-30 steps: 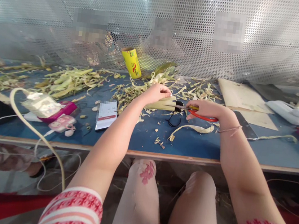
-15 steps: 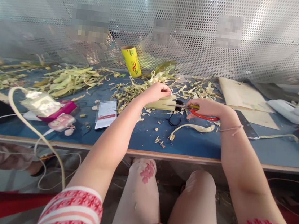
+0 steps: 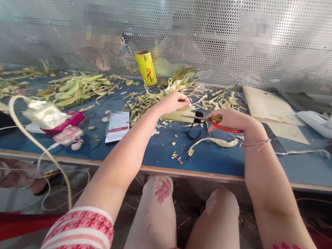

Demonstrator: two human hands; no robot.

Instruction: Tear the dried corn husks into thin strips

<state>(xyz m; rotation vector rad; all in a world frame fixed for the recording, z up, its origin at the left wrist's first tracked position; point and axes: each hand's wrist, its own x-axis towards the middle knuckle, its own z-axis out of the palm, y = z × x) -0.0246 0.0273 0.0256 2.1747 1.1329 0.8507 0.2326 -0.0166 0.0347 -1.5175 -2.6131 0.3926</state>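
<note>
My right hand [image 3: 225, 117] is wrapped round the red-handled scissors [image 3: 227, 128], whose blades point left over a pale flat leaf piece [image 3: 179, 115]. My left hand [image 3: 173, 101] is closed at the upper edge of this leaf piece, thumb and fingers pressed together on it. A small black object [image 3: 198, 117] with a thin black cord lies by the leaf's right end, near the blades. Nearer the front edge, a curled pale strip [image 3: 220, 142] rests on the blue table [image 3: 156, 151].
Heaps of leaf scraps [image 3: 79, 87] lie left and behind my hands. A yellow tube [image 3: 146, 68] leans near the perforated metal wall [image 3: 213, 33]. A phone [image 3: 118, 127] and a cabled purple device [image 3: 77, 118] are at left; beige sheets [image 3: 272, 107] lie at right.
</note>
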